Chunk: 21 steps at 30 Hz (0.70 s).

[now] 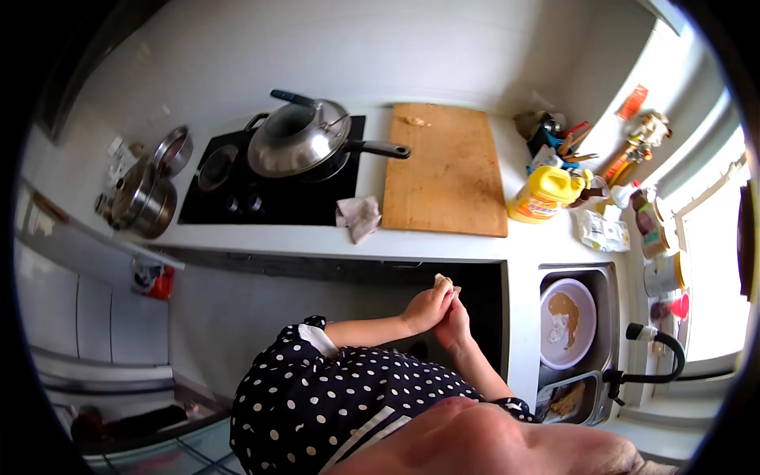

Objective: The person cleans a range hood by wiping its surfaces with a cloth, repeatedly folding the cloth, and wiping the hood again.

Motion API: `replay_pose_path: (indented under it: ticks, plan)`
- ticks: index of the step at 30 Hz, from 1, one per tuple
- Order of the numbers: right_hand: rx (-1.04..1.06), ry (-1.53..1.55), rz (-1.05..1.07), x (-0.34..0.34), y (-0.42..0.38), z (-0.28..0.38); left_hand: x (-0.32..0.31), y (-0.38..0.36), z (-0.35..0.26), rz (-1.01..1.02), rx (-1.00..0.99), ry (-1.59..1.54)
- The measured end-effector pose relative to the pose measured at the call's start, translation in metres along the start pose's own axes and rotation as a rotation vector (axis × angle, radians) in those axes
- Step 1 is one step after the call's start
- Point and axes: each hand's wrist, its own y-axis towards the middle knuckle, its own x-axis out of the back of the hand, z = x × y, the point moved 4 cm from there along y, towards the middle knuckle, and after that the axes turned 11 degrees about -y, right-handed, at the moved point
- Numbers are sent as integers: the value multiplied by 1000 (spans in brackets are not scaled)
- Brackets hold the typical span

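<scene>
My left hand (426, 307) and my right hand (454, 326) are pressed together in front of my body, over the dark cabinet opening below the counter edge. Both are closed around a small pale tan piece (440, 279). Only its tip shows above the fingers, so its kind cannot be made out. Ahead of the hands, a wooden cutting board (447, 174) lies on the counter, with a small light-brown piece (416, 121) near its far edge.
A lidded wok (297, 146) stands on the black stove (229, 207), its handle pointing right. A cloth (360, 218) lies beside it. A yellow jug (546, 194) stands right of the board. The sink (602, 277) holds a white basin (590, 324), near a black faucet (677, 356).
</scene>
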Motion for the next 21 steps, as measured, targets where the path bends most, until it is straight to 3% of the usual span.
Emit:
replay_pose_path:
  ticks: [3,5,7,9,13,17,19,21]
  plan:
    - [-75,49,88,-36,1,-27,51,-3,41,-135,250,119]
    - [-105,-40,176,-86,-12,-38,107,-11,77,-328,255,103]
    - [-134,-48,263,-113,1,-56,158,-34,151,-250,381,-163]
    - [-137,13,438,-150,17,-79,217,-59,121,-390,603,-619]
    - [-197,-5,374,-216,49,-150,322,-104,84,-543,528,-772]
    - [-242,-117,448,-280,73,-221,417,-142,66,-696,437,-300]
    - [-287,-115,393,-326,69,-236,454,-158,87,-692,394,-174]
    - [-306,-156,492,-352,78,-253,481,-169,75,-717,567,-366]
